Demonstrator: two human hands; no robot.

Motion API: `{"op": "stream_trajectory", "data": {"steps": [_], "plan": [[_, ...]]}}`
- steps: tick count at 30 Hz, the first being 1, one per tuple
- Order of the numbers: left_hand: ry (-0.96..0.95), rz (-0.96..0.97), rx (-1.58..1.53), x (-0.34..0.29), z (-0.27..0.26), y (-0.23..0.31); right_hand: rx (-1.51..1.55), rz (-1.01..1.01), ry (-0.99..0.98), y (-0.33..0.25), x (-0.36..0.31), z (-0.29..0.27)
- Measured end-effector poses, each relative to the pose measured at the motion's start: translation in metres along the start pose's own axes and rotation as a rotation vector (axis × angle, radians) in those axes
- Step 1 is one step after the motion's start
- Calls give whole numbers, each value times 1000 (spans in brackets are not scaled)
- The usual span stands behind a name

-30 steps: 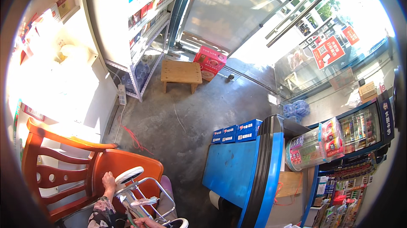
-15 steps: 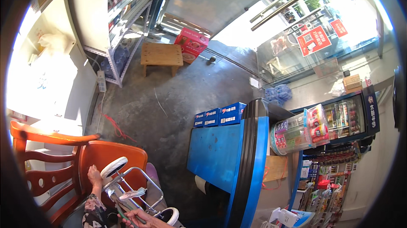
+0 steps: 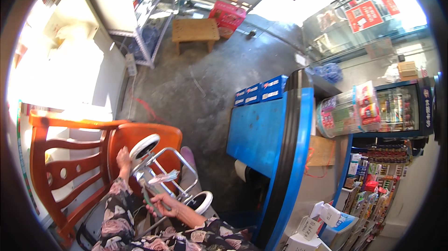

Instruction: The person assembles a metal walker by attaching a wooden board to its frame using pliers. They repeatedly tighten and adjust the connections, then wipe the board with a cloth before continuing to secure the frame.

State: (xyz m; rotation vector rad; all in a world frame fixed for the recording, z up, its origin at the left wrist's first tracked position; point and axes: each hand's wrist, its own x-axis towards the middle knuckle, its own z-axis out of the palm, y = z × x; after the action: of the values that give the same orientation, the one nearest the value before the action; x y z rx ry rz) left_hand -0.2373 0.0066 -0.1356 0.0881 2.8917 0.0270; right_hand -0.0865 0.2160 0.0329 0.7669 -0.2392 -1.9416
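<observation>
A metal tube frame [image 3: 190, 184] with white-rimmed wheels lies tilted across my lap, partly over the seat of an orange-brown wooden chair [image 3: 140, 132]. My left hand [image 3: 123, 160] is closed at the frame's upper left, against the upper wheel [image 3: 145, 146]; its fingertips are partly hidden. My right hand [image 3: 165, 205] is wrapped round a green-handled tool [image 3: 148, 198] that looks like pliers, its head up against the frame's middle. Close by on the frame is a pale, crumpled strip [image 3: 164, 177]. The lower wheel [image 3: 204, 202] is just beyond my right wrist.
To the right stands a blue-topped counter [image 3: 256, 134] with several blue boxes [image 3: 261, 92] along its far edge. A wooden stool [image 3: 195, 31] and a pink-red box [image 3: 227, 16] are farther off. Red string [image 3: 145, 106] lies on the floor beyond the chair.
The view has shifted, so the whole scene sits higher and farther right, with more of my sleeves showing. Both hands keep their places on the frame and the tool.
</observation>
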Motion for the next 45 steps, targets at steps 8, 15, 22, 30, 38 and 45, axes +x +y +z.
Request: {"op": "stream_trajectory", "data": {"steps": [8, 15, 22, 30, 38, 45], "plan": [[28, -429, -551, -2, -97, 33, 121, 70, -7, -6, -8, 11], [-216, -472, -919, -149, -181, 63, 56, 73, 15, -7, -11, 6], [-678, -1081, -2044, -139, -114, 79, -56, 95, 104, -14, -17, 2], [-523, -1069, -2039, -127, -74, 92, -294, 103, 304, -24, -12, -7], [-493, -1162, -2173, -116, -44, 93, -2178, -447, 1164, 8, -6, 30], [-380, -1152, -2099, -113, -28, 98, -2462, -511, 1509, 23, 5, 31]]}}
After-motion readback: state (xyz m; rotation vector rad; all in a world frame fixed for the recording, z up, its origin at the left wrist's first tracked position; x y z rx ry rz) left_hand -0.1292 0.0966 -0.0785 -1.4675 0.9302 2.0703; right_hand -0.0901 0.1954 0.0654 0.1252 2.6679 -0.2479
